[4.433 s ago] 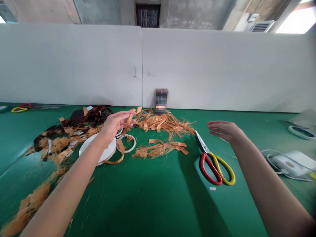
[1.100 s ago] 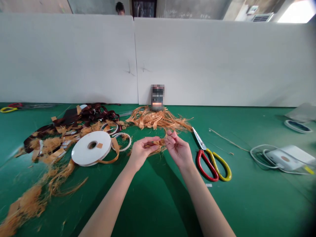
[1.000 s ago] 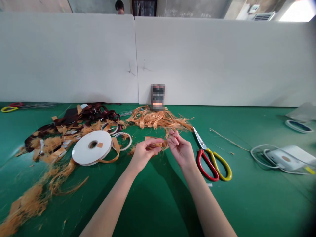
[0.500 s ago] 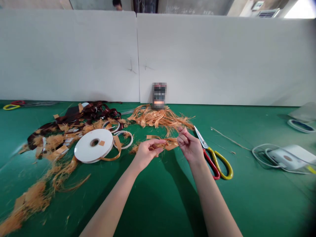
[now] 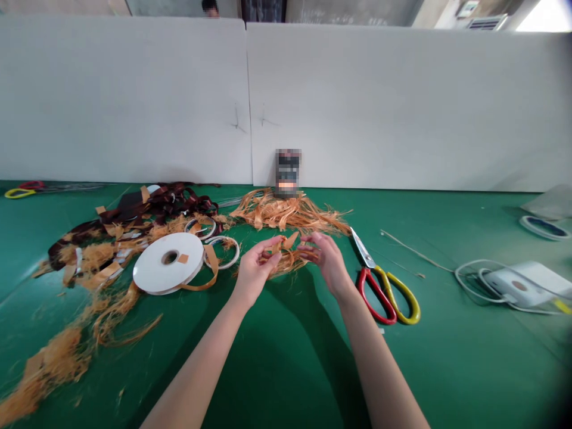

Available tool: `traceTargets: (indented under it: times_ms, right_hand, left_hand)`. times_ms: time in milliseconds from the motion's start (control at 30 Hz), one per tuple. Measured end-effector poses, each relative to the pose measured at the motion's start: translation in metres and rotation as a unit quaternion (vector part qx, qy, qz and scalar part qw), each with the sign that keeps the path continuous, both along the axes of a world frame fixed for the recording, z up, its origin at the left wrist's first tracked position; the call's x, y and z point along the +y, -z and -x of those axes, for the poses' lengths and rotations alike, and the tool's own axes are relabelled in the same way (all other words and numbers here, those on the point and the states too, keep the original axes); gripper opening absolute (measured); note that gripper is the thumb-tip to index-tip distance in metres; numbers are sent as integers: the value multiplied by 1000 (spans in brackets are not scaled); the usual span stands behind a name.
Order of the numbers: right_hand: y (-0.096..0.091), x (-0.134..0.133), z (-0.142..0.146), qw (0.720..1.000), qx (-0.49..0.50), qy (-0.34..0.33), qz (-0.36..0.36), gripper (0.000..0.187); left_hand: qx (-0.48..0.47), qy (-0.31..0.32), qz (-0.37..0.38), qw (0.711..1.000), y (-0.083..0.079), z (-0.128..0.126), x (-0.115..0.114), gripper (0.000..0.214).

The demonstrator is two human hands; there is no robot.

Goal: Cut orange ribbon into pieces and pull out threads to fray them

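Over the green work mat [image 5: 268,372], both hands sit close together around a small tuft of frayed orange ribbon [image 5: 289,262], which lies between them just above the mat. The left hand [image 5: 254,266] has its fingers curled over the tuft's left side, while the right hand [image 5: 325,259] reaches in from the other side with its fingers held together, their tips at the tuft's right end. The view is too soft to be sure whether either hand is clamping the ribbon or only touching it. The step in hand looks like sorting or teasing this one tuft, and its loose strands seem to call for a firm two-handed pinch. Just beyond lies a larger heap of frayed ribbon [image 5: 290,214]. To the left rests a white tape spool [image 5: 156,271]; to the right, red-and-yellow-handled scissors [image 5: 379,301] lie apart from the right hand.
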State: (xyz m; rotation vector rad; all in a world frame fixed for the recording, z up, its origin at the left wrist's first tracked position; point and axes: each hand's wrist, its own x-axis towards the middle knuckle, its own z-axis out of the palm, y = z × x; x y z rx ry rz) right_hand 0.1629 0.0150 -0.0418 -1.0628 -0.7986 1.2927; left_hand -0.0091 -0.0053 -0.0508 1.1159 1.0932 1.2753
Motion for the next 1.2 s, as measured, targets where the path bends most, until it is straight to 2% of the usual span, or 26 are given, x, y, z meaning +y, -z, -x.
traceTargets:
  times_ms: [100, 200, 300, 400, 500, 667, 800, 967, 1100, 1200]
  right_hand:
    - [0, -3, 11, 998, -26, -54, -6, 44]
    - [-2, -6, 16, 997, -43, -55, -36, 47]
    - [0, -5, 10, 997, -54, -13, -53, 39]
    - [3, -1, -1, 995, -51, 58, -63, 38]
    - [5, 2, -9, 990, -30, 118, -76, 40]
    - [1, 3, -11, 988, 15, 127, -80, 48]
    - [-2, 6, -16, 994, 32, 91, -41, 45]
    - [-9, 2, -14, 998, -2, -47, 28, 43]
    - [-13, -7, -3, 987, -65, -145, 3, 34]
    - [-10, -8, 0, 978, -100, -182, -18, 25]
  left_hand:
    - [6, 14, 11, 1000, -2, -3, -2, 44]
    - [10, 41, 19, 999, -2, -5, -4, 41]
    - [15, 76, 26, 997, -3, -4, -4, 34]
    - [29, 138, 33, 989, -5, 0, -4, 25]
    - [12, 186, 67, 980, -8, 3, -4, 28]
    - [-26, 223, 109, 968, -10, 6, -4, 36]
    - [-53, 184, 104, 976, -8, 6, -3, 45]
    - [-124, 125, 102, 979, -12, 3, -1, 38]
    - [-115, 107, 105, 982, -14, 2, -1, 29]
    - [-86, 112, 98, 985, -12, 1, -2, 28]
